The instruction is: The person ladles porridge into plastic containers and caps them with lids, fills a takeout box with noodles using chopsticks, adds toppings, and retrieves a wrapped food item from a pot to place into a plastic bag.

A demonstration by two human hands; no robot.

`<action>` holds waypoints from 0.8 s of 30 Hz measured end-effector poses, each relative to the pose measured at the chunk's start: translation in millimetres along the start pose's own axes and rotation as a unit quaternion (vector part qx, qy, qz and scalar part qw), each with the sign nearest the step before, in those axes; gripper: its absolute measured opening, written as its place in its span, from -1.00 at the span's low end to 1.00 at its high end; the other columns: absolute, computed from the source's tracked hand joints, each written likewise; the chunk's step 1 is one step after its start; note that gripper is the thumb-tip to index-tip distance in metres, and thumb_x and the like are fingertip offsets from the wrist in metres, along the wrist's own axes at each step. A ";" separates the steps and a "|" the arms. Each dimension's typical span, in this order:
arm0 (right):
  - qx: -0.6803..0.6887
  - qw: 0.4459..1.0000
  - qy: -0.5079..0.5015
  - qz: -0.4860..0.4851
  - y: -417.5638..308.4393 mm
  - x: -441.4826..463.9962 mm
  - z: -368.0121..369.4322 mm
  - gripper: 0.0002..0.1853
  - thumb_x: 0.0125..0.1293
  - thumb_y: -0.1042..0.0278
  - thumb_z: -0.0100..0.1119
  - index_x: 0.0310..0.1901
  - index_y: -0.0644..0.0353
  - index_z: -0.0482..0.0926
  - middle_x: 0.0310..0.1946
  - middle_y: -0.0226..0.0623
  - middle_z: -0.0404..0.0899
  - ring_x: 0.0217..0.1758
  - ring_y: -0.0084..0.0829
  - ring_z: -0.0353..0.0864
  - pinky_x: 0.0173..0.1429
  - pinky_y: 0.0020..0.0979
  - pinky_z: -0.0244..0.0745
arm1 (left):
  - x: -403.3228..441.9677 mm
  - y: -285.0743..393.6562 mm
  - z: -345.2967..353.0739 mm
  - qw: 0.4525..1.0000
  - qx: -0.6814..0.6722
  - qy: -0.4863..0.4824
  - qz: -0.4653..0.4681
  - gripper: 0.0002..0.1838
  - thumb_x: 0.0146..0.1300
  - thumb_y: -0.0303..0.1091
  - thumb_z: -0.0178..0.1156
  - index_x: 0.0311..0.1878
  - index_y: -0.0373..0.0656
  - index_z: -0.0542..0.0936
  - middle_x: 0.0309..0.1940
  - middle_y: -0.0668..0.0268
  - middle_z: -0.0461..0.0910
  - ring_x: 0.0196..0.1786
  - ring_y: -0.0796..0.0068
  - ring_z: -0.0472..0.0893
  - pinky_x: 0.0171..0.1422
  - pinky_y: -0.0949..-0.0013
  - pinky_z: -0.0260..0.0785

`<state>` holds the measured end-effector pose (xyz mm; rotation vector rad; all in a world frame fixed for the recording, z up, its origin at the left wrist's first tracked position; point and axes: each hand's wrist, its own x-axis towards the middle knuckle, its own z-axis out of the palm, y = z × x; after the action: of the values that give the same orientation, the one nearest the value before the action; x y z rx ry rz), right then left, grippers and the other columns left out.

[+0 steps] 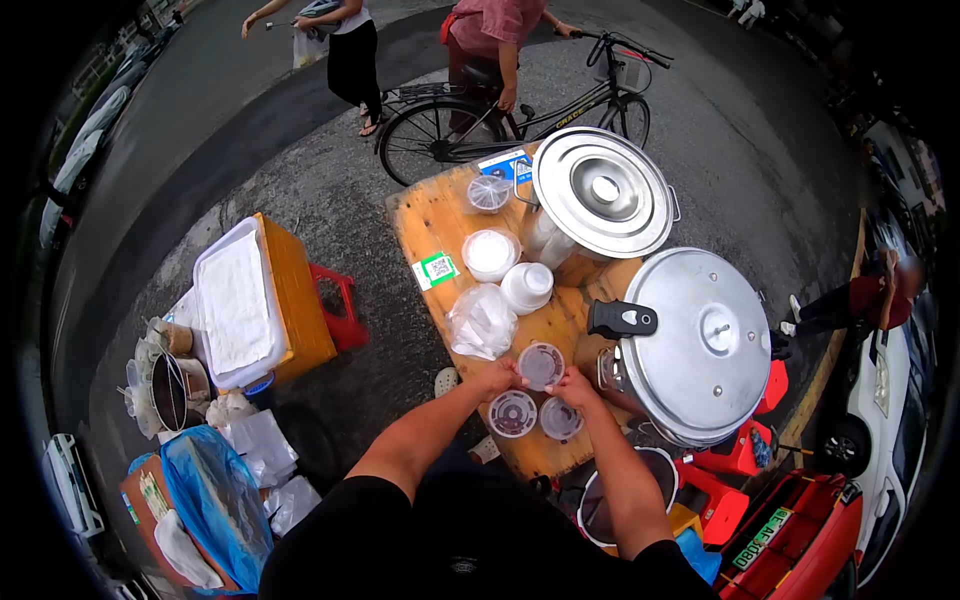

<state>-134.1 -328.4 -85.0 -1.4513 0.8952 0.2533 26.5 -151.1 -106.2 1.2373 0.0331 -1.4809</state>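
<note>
The left hand and the right hand grip a lidded cup from either side, fingers closed on its edge, over the near end of the wooden table. What fills it is hard to make out, though it looks dark. Two more cups sit side by side on the planks just nearer the body, the left cup and the right cup.

Beyond the hands lie a plastic bag, white bowls in two stacks and a clear tub, with a QR card at the table's left edge. A big cooker takes up the right side, and a steel-lidded pot stands farther off.

All this is outdoors, on grey asphalt. To the left are an orange box, a red stool beside it and blue plastic; to the right, a white car. Past the table's far end, a person in pink holds a bicycle, with another person near its rear wheel
</note>
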 end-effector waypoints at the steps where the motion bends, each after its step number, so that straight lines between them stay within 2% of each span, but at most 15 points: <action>1: -0.001 1.000 0.000 -0.002 1.1 0.5 -0.1 -0.44 0.19 0.58 0.49 0.16 0.34 0.38 -0.09 -0.21 0.71 -0.04 -0.43 0.68 0.09 -0.35 0.59 | 0.9 1.1 -1.0 1.000 -0.004 -0.004 0.000 -0.76 0.18 -0.61 0.46 -0.25 -0.19 0.55 -0.38 0.27 0.66 -0.36 0.40 0.70 -0.25 0.31 0.65; 6: -0.054 0.998 0.022 -0.029 11.3 2.2 2.2 -0.42 0.18 0.55 0.51 0.17 0.33 0.38 -0.08 -0.21 0.71 -0.03 -0.42 0.69 0.10 -0.34 0.60 | 1.1 -3.1 -2.5 1.000 -0.011 0.003 0.013 -0.80 0.18 -0.61 0.45 -0.27 -0.20 0.58 -0.39 0.27 0.69 -0.37 0.44 0.70 -0.27 0.34 0.62; 9: 0.024 0.996 -0.008 -0.087 8.9 -5.0 6.2 -0.38 0.14 0.55 0.54 0.17 0.32 0.37 -0.05 -0.21 0.70 -0.02 -0.41 0.69 0.12 -0.33 0.60 | 6.4 -9.7 -5.9 0.997 0.027 -0.040 0.065 -0.83 0.15 -0.60 0.47 -0.32 -0.18 0.63 -0.43 0.33 0.70 -0.39 0.52 0.67 -0.31 0.39 0.55; 10: 0.015 0.996 0.001 -0.088 16.8 -0.6 8.1 -0.37 0.13 0.55 0.55 0.17 0.31 0.36 -0.03 -0.21 0.70 -0.01 -0.41 0.69 0.13 -0.33 0.61 | 10.3 -11.6 -4.3 0.993 0.074 -0.047 0.077 -0.85 0.11 -0.60 0.49 -0.31 -0.18 0.70 -0.42 0.38 0.71 -0.39 0.59 0.63 -0.32 0.45 0.48; 14: -0.029 0.995 0.039 -0.085 24.7 8.9 11.1 -0.32 0.08 0.57 0.59 0.17 0.30 0.34 0.01 -0.20 0.69 0.02 -0.41 0.70 0.15 -0.33 0.61 | 34.7 -33.0 -6.9 0.989 0.073 -0.066 0.112 -0.76 0.09 -0.60 0.49 -0.14 -0.20 0.78 -0.33 0.42 0.75 -0.37 0.61 0.63 -0.23 0.46 0.49; 18: -0.038 0.993 0.056 -0.101 30.2 9.8 13.8 -0.33 0.08 0.57 0.58 0.17 0.30 0.35 -0.02 -0.22 0.70 0.00 -0.41 0.70 0.14 -0.34 0.62 | 20.6 -23.6 1.4 0.986 0.066 -0.064 0.141 -0.74 0.07 -0.61 0.50 -0.13 -0.21 0.79 -0.30 0.42 0.77 -0.33 0.59 0.64 -0.20 0.44 0.50; 21: -0.038 0.993 0.030 -0.110 32.6 12.7 8.5 -0.34 0.07 0.54 0.60 0.16 0.30 0.39 -0.02 -0.23 0.71 -0.02 -0.42 0.70 0.12 -0.35 0.62 | 17.6 -23.5 1.6 0.984 0.097 -0.045 0.144 -0.74 0.06 -0.59 0.51 -0.14 -0.21 0.79 -0.30 0.41 0.77 -0.31 0.60 0.65 -0.20 0.44 0.51; 24: -0.130 0.979 0.066 -0.139 27.4 7.8 5.6 -0.36 0.05 0.40 0.63 0.12 0.31 0.46 -0.09 -0.20 0.75 -0.06 -0.38 0.74 0.07 -0.32 0.63 | 13.4 -14.3 1.4 0.977 0.165 -0.027 0.129 -0.75 0.06 -0.56 0.53 -0.15 -0.21 0.78 -0.33 0.42 0.75 -0.30 0.61 0.64 -0.21 0.43 0.50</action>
<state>-144.7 -321.8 -111.3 -1.8347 0.7725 0.0653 17.9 -156.3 -123.1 1.4044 -0.4116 -1.3238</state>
